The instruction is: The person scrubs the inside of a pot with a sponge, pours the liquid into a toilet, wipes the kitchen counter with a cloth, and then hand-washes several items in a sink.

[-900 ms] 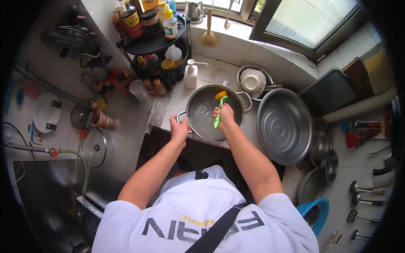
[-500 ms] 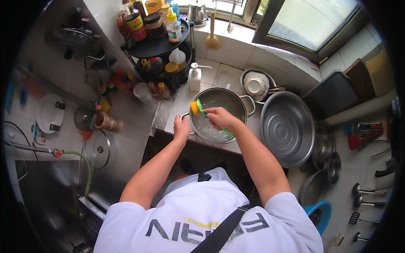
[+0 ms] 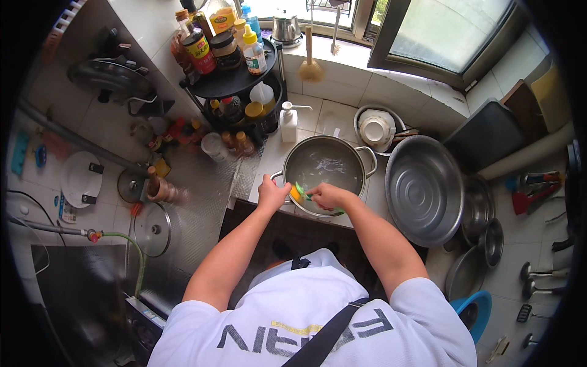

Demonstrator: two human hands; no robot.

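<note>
A large two-handled metal pot [image 3: 327, 147] stands on the tiled counter in front of me, with some water in it. My left hand [image 3: 273, 193] is closed around the pot's left handle, its thumb near the rim. In my right hand [image 3: 327, 196] is a scrub brush [image 3: 296, 193] with a green handle and a yellow-orange head. The fingers of that hand are wrapped round the handle, over the near part of the pot. The brush head lies at the near left wall, close to my left thumb; whether it touches the wall, I cannot tell.
Behind the pot stand a white pump bottle [image 3: 288, 122] and a black shelf of bottles [image 3: 227, 85]. To the right are a bowl [image 3: 375, 129] in a basin and a large metal basin [image 3: 423, 189]. A stove [image 3: 79, 293] and glass lid [image 3: 151, 229] are left.
My right hand has brought the brush down from above the pot's left side to its near left wall. My left hand stays at the handle. The whole view has shifted slightly.
</note>
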